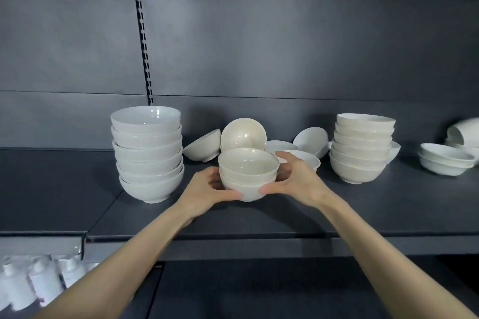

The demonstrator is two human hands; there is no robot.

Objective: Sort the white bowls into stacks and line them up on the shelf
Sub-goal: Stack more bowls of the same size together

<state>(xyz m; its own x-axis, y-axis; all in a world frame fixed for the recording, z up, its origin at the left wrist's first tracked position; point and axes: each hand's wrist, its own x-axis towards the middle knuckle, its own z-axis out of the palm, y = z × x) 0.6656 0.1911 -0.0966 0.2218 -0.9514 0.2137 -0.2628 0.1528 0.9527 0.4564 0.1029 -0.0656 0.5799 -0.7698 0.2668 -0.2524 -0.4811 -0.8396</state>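
Two nested white bowls point(248, 173) sit at the middle of the dark shelf point(363, 210). My left hand point(207, 189) grips their left side and my right hand point(298, 179) grips their right side, thumbs under the lower bowl. A tall stack of several white bowls point(149, 153) stands to the left. Another stack of several bowls point(361, 147) stands to the right. Behind the held pair, loose bowls lie tipped: one on its side point(203, 146), one facing me point(243, 134), one tilted point(311, 141), and others partly hidden.
At the far right lies a low pair of bowls point(445, 159) and a tipped white vessel point(465, 131). A slotted upright point(144, 44) runs up the back panel. White bottles point(39, 282) stand on a lower shelf at bottom left.
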